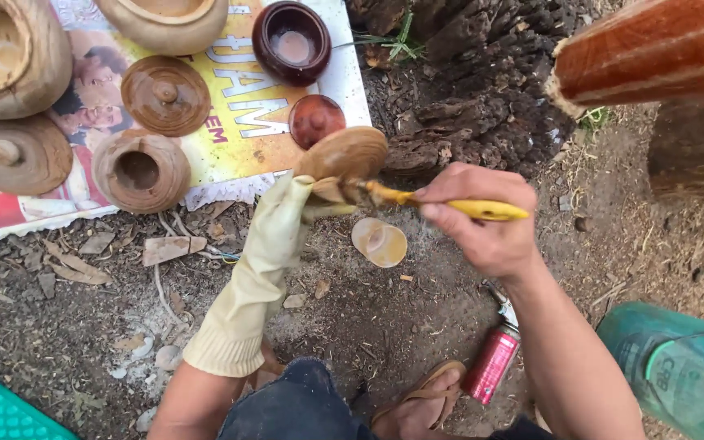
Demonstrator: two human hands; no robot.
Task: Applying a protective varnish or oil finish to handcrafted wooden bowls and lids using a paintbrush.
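- The left hand (307,208), in a pale rubber glove that reaches well up the forearm, rises from the lower left with the wrist bent to the right; its fingers are closed on the underside of a round wooden lid (344,153).
- The wooden lid is held tilted, its broad tan face turned up and away, just above the gloved fingertips and over the edge of the printed sheet (242,138).
- The right hand (474,216), bare, comes in from the lower right with the forearm running diagonally; its fingers are pinched narrow around the yellow handle of a brush (450,204).
- The brush lies almost level, its handle poking out past the right knuckles, its bristle end touching the lower edge of the wooden lid (right beside the gloved thumb).
- Below the 2 hands, on the dirt ground (368,318), sits a small pale disc (380,242), apart from both.
- On the printed sheet lie 3 unfinished wooden bowls, 2 brown lids with knobs, a dark glossy bowl (292,41) and a dark red lid (316,120), the last nearest the held lid.
- A red spray can (490,363) lies by the right forearm, near a sandalled foot (417,407).
- A green plastic container (678,367) stands at the lower right.
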